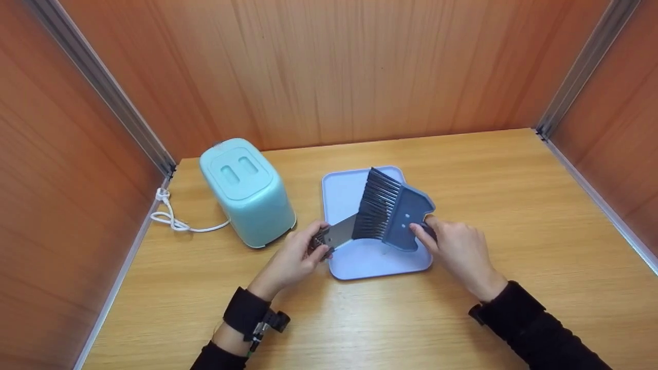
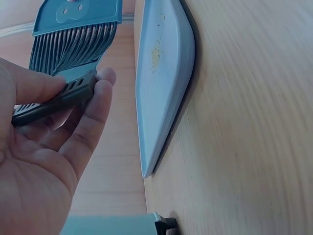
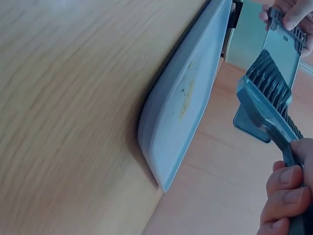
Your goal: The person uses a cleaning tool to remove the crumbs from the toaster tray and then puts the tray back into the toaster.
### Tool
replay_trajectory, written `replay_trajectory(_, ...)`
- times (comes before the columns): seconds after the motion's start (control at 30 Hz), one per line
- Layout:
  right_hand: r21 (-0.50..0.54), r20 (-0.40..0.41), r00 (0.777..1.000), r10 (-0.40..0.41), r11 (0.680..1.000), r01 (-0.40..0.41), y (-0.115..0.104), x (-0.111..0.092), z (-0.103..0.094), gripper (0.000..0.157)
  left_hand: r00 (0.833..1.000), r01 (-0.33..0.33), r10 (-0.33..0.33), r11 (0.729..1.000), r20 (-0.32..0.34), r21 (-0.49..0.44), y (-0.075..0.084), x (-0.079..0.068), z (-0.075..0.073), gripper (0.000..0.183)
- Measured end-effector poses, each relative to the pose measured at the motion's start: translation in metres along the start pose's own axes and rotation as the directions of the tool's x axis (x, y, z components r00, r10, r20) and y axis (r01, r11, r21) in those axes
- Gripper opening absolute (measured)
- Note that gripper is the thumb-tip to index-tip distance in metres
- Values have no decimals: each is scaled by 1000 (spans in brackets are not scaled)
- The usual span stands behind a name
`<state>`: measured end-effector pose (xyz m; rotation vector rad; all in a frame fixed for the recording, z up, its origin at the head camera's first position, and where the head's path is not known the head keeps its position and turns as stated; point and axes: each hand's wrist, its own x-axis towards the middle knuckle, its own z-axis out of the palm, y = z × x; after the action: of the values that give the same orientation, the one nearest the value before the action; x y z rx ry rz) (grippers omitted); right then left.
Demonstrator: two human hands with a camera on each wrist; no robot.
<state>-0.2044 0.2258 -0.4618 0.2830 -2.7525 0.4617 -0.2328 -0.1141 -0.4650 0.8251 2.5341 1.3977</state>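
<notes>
My left hand [image 1: 294, 258] pinches the dark slotted end of a flat grey crumb tray [image 1: 343, 230] between thumb and fingers. The crumb tray is held above a lavender tray [image 1: 354, 267] on the table. In my right hand [image 1: 462, 249], the short handle of a blue hand brush [image 1: 403, 218] is gripped. Its dark bristles lie across the crumb tray's far part and hide some of it. Yellowish crumbs [image 2: 155, 55] are scattered on the lavender tray; dark specks [image 3: 183, 90] also show there in the right wrist view.
A mint-green toaster [image 1: 252, 200] stands left of the lavender tray, its two slots facing up. From it a white cord [image 1: 200, 229] with a plug [image 1: 162, 195] runs left along the table. Wood-patterned panels [image 1: 329, 72] enclose the back and sides.
</notes>
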Motion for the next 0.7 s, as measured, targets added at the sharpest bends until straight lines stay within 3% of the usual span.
replay_trajectory(0.4,-173,-89,995,-33,985,17,25,0,-3,38,997,53,-53,999,-58,-8,-4,-4,-8,35)
replay_trajectory(0.7,-117,-225,972,-66,992,40,23,2,-16,34,991,64,-54,995,-123,79,-4,-2,-8,31)
